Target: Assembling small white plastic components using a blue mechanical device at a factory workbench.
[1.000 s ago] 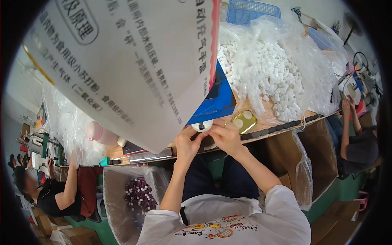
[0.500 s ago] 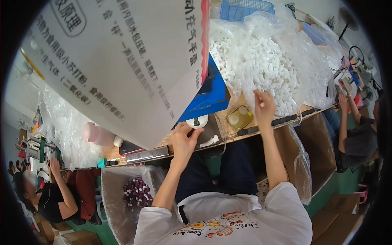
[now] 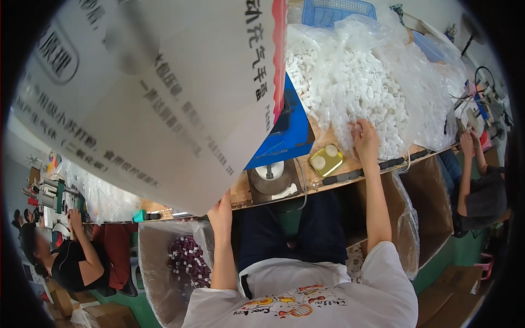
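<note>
My right hand [image 3: 366,143] reaches to the near edge of a heap of small white plastic pieces [image 3: 377,98] lying in clear film. Its fingers are curled together among them; whether a piece is between them is too small to make out. My left hand [image 3: 221,216] is at the table's front edge, its fingers mostly hidden behind a large white printed sheet [image 3: 202,98] with a red wavy border. Between my hands sits a blue machine [image 3: 292,128] with a white round part [image 3: 270,170] over a dark plate. Beside it lies a yellow tin [image 3: 327,159] holding pale round discs.
Below the table, a lined carton [image 3: 156,268] holds purple and white pieces [image 3: 187,261]; another open carton [image 3: 432,213] stands at the right. A blue basket [image 3: 339,12] is at the back. Co-workers sit at left [image 3: 71,257] and right [image 3: 481,194]. A cable hangs off the table edge.
My left hand has moved left, away from the white round part, partly behind the sheet. My right hand has shifted right to the white pieces. The sheet now covers the pink bottle.
</note>
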`<act>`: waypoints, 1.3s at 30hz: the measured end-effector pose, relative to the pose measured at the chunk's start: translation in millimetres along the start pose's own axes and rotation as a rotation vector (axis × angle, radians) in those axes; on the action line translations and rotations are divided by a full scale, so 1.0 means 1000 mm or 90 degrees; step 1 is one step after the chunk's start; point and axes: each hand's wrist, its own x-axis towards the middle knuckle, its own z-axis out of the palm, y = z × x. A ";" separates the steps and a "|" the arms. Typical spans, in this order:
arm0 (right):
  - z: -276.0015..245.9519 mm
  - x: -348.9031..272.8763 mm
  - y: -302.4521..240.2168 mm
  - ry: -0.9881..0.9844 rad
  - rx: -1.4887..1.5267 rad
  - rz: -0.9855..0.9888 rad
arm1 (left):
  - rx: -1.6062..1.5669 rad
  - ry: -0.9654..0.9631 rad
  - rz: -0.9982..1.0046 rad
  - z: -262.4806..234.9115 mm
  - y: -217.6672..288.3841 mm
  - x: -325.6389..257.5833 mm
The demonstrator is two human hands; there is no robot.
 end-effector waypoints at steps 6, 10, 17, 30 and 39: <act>-0.031 -0.011 -0.045 -0.008 0.362 0.134 | 0.272 -0.127 0.173 0.056 0.014 0.005; -0.024 -0.037 -0.109 -0.222 0.530 0.046 | 0.242 -0.073 0.337 0.065 0.039 0.011; 0.026 -0.004 -0.092 -0.127 0.764 0.253 | 0.499 -0.191 0.136 -0.046 0.064 -0.013; 0.031 0.009 -0.116 -0.222 0.189 -0.056 | 0.446 -0.123 0.187 -0.045 0.024 0.022; -0.024 -0.039 -0.189 -0.342 0.402 -0.330 | 0.386 -0.170 0.317 -0.003 -0.003 0.055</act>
